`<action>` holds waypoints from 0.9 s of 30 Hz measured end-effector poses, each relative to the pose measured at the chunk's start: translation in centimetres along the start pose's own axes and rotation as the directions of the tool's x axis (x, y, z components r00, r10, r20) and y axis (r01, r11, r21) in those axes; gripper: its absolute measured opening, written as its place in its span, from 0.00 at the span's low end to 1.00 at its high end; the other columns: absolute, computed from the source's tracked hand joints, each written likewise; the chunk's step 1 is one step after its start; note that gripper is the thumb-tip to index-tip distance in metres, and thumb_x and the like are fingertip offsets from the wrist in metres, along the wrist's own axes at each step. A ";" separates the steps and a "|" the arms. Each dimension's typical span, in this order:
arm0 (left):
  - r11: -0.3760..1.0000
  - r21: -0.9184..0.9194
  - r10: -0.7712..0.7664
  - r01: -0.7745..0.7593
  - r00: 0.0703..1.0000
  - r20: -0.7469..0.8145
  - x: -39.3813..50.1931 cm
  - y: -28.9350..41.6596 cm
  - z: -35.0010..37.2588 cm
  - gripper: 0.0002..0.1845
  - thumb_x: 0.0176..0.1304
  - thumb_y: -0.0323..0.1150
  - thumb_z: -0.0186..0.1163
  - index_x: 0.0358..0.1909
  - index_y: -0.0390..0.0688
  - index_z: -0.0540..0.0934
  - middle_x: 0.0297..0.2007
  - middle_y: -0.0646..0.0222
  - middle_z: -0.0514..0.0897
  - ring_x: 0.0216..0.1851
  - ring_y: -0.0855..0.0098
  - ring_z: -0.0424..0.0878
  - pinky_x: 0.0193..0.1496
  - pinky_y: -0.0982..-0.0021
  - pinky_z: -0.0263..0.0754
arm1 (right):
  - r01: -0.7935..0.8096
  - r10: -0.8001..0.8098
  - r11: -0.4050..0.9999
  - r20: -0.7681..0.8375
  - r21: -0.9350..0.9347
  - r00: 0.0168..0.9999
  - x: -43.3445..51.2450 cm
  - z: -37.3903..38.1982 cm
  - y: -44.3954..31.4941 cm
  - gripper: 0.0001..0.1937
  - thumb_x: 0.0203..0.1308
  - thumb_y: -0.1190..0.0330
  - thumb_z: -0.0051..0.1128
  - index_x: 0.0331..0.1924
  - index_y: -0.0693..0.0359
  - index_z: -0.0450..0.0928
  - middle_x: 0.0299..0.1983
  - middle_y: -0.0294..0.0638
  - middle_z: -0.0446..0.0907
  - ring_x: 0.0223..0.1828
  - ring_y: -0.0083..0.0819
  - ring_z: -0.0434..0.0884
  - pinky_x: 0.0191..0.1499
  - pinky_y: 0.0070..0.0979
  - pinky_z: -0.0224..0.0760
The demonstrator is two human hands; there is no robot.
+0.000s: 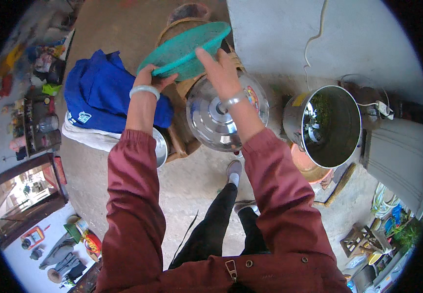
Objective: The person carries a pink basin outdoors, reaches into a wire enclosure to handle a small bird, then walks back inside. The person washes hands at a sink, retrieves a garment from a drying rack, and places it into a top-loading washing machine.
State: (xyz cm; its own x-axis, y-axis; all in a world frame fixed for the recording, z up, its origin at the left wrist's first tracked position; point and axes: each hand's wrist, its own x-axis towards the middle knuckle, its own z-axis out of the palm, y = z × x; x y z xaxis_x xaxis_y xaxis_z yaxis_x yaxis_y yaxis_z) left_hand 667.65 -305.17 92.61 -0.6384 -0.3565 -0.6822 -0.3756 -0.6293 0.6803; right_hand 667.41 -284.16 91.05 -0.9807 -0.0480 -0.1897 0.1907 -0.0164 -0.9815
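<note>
A green plastic basin or sieve (187,55) is tilted between my two hands, near the top of the view. My left hand (153,77) grips its near left rim, and my right hand (221,71) holds the rim at the right. Just below my right hand lies a round shiny metal lid (208,121) with a knob in its middle. A blue cloth (98,91) rests on a white cloth (87,135) to the left. Part of a metal bowl (160,146) shows beside my left forearm. Behind the green vessel is a woven basket (175,27), partly hidden.
A tall metal pot (358,128) with green plant matter inside stands at the right, beside an orange basin (306,166). A white power strip (383,109) hangs behind it. A wooden rack (356,241) and a coiled hose (382,201) are at the lower right.
</note>
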 end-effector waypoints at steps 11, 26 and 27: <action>0.886 0.152 0.453 -0.438 0.888 -0.077 -15.7 -7.9 -6.6 0.17 0.55 0.25 0.58 0.47 0.35 0.74 0.44 0.63 0.79 0.44 0.68 0.77 0.47 0.70 0.74 | -0.235 0.220 0.957 0.100 0.170 0.970 -9.8 -3.0 -0.5 0.18 0.58 0.61 0.58 0.44 0.69 0.73 0.34 0.51 0.82 0.37 0.39 0.83 0.42 0.33 0.74; 0.565 0.626 0.581 -0.537 0.798 0.160 -9.6 -26.5 2.6 0.42 0.62 0.44 0.59 0.68 0.28 0.52 0.69 0.47 0.54 0.70 0.57 0.53 0.72 0.63 0.44 | 0.000 0.249 0.931 -0.633 0.366 0.733 -27.1 -34.7 6.9 0.18 0.57 0.76 0.56 0.53 0.63 0.72 0.43 0.35 0.79 0.40 0.26 0.80 0.38 0.27 0.77; 0.455 0.717 0.578 -0.528 0.788 0.213 -5.9 -29.1 0.7 0.49 0.53 0.46 0.65 0.67 0.26 0.51 0.66 0.42 0.56 0.69 0.51 0.53 0.72 0.59 0.45 | -0.013 0.248 0.935 -0.631 0.353 0.735 -26.4 -36.3 8.3 0.17 0.57 0.76 0.55 0.51 0.62 0.72 0.43 0.35 0.79 0.39 0.25 0.80 0.35 0.24 0.77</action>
State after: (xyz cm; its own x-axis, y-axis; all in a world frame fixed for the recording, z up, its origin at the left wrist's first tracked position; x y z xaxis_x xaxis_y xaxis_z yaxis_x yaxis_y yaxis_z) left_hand 681.94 -284.25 77.02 -0.8632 -0.4973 -0.0876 -0.3162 0.3970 0.8616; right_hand 693.29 -246.82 86.98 -0.7013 0.5907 -0.3991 0.2062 -0.3677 -0.9068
